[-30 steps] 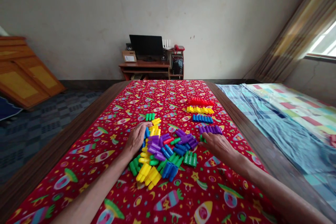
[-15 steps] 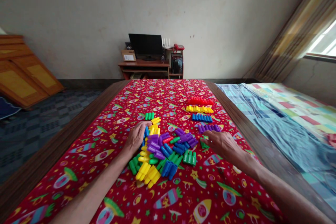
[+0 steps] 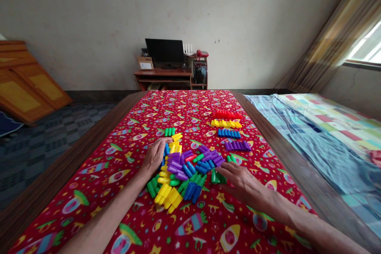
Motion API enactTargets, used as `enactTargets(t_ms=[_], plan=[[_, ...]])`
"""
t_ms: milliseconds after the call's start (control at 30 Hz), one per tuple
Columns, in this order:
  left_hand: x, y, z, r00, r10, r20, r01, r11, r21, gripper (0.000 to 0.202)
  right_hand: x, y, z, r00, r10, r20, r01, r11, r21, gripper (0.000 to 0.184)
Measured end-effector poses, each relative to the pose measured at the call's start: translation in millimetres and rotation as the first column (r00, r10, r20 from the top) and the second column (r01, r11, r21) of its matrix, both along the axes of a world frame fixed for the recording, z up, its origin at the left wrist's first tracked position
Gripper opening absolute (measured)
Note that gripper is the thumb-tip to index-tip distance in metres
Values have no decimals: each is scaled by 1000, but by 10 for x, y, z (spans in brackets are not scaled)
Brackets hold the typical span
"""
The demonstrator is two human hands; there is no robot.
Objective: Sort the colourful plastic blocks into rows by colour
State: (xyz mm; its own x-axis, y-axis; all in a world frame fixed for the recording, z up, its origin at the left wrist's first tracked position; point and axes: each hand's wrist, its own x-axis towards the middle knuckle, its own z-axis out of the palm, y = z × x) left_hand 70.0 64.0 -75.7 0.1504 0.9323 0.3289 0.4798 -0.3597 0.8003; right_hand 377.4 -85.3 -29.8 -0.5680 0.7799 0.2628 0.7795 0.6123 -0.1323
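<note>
A heap of plastic interlocking blocks in purple, blue, yellow and green lies on a red rocket-print cloth. My left hand rests curled against the heap's left side, touching blue and yellow blocks. My right hand lies on the cloth at the heap's right, fingers extended over a green block, touching it. A small green block lies just beyond that hand. Sorted rows lie further back on the right: red, yellow, blue, purple.
A loose green block lies behind the heap. The cloth covers a wooden table. A bed with a patchwork sheet runs along the right. A desk with a monitor stands at the far wall; orange panels lean at left.
My right hand has pulled back from the purple row toward me and to the left, landing on the green block at the heap's right edge. The left hand has stayed put.
</note>
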Motion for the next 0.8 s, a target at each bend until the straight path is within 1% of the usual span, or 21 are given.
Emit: enactTargets(t_ms=[100, 167, 267, 333, 467, 567, 633, 733, 800], plan=[[12, -17, 29, 1000, -3, -6, 3, 1000, 5, 61, 309, 21, 36, 996, -36, -85, 43, 995, 85, 33], [23, -28, 53, 1000, 0, -10, 0, 1000, 11, 61, 526, 51, 14, 991, -86, -101, 97, 989, 111, 33], [34, -37, 77, 1000, 1, -24, 0, 1000, 7, 59, 780, 94, -88, 985, -151, -89, 159, 983, 92, 31], [38, -39, 83, 1000, -2, -31, 3, 1000, 3, 58, 870, 113, -178, 981, -183, -65, 188, 979, 78, 32], [34, -39, 84, 999, -5, -42, 5, 1000, 4, 59, 880, 138, -307, 976, -217, -4, 217, 975, 47, 36], [24, -29, 71, 999, -3, -48, 4, 1000, 10, 59, 834, 138, -313, 980, -199, 19, 198, 979, 47, 38], [15, -15, 50, 999, -3, -45, 4, 1000, 15, 59, 800, 124, -268, 979, -200, 38, 197, 979, 56, 39], [4, 13, 7, 999, 0, -32, 1, 1000, 26, 61, 689, 123, -119, 981, -192, 36, 188, 978, 90, 34], [0, 28, -19, 1000, 2, -27, -1, 1000, 30, 61, 533, 178, 12, 994, -108, 9, 107, 989, 104, 28]])
